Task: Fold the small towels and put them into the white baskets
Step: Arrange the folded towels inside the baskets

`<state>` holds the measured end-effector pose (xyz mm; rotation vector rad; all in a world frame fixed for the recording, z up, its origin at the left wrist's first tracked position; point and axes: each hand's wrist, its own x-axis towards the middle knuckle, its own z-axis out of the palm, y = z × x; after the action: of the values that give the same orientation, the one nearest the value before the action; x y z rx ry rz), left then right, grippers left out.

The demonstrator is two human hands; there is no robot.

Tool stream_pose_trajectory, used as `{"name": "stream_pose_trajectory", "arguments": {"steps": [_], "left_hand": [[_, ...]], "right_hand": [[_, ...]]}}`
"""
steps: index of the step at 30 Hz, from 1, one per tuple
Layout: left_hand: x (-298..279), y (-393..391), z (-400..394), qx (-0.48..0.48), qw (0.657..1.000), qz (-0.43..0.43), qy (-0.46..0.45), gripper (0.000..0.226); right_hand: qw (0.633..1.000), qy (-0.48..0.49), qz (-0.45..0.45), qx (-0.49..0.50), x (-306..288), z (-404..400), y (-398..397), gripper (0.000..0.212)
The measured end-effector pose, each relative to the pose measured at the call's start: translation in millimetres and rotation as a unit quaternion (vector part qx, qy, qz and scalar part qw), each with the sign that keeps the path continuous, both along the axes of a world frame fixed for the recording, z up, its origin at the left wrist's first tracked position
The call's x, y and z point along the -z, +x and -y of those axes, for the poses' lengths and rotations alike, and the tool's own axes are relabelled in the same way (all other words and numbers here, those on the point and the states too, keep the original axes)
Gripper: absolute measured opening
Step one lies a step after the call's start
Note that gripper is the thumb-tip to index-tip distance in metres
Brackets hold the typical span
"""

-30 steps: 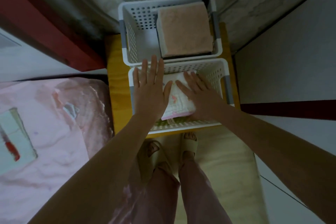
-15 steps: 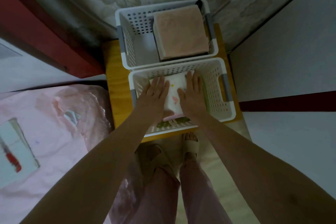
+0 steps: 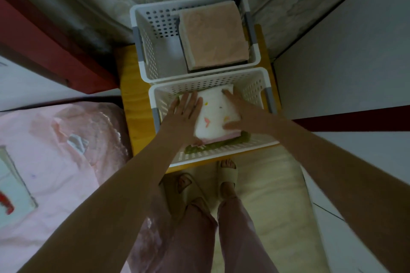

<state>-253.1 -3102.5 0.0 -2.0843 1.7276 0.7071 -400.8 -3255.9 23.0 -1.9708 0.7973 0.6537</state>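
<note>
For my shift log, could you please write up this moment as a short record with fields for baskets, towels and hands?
near basket: white basket on the yellow stand, holding a stack of folded towels
top towel: white patterned towel, lying flat on a pink and a green layer
far basket: second white basket, holding a folded pink towel on its right side
left hand: left hand, fingers straight, pressing the towel's left edge
right hand: right hand, flat on the towel's right edge
task state: towel is in the basket, hands not yet lifted
</note>
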Motion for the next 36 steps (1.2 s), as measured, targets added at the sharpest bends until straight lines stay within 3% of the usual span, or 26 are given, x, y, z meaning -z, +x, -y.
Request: {"name": "stream_pose_trajectory", "arguments": {"steps": [3, 7, 13, 21, 26, 29, 31, 34, 36], "left_hand": [[-2, 1, 1, 0.002, 1.0, -0.004, 0.003, 0.115], [-1, 2, 0, 0.006, 1.0, 0.004, -0.002, 0.115], [0, 1, 0, 0.003, 1.0, -0.005, -0.003, 0.119], [1, -6, 1, -0.014, 1.0, 0.001, -0.015, 0.121], [-12, 2, 3, -0.015, 0.999, -0.02, 0.023, 0.123], [-18, 3, -1, -0.024, 0.999, -0.024, 0.024, 0.119], [-20, 2, -3, -0.013, 1.0, 0.013, 0.023, 0.118], [-15, -3, -5, -0.011, 0.998, 0.054, 0.024, 0.117], [-10, -5, -5, -0.017, 0.998, 0.051, 0.019, 0.115]], "right_hand": [[0.968, -0.076, -0.061, -0.233, -16, 11, -9, 0.115], [0.92, -0.194, -0.055, -0.335, -12, 15, 6, 0.125], [0.904, -0.258, -0.036, -0.34, 5, 14, -1, 0.134], [0.887, -0.322, 0.017, -0.33, 17, 6, -8, 0.095], [0.922, -0.197, -0.024, -0.333, -7, 20, 4, 0.095], [0.956, -0.109, 0.05, -0.268, -15, 18, 11, 0.086], [0.95, -0.138, 0.099, -0.261, -6, 4, 11, 0.082], [0.915, -0.233, 0.086, -0.318, 22, -11, 2, 0.089], [0.911, -0.25, 0.098, -0.314, 37, -11, -4, 0.09]]}}
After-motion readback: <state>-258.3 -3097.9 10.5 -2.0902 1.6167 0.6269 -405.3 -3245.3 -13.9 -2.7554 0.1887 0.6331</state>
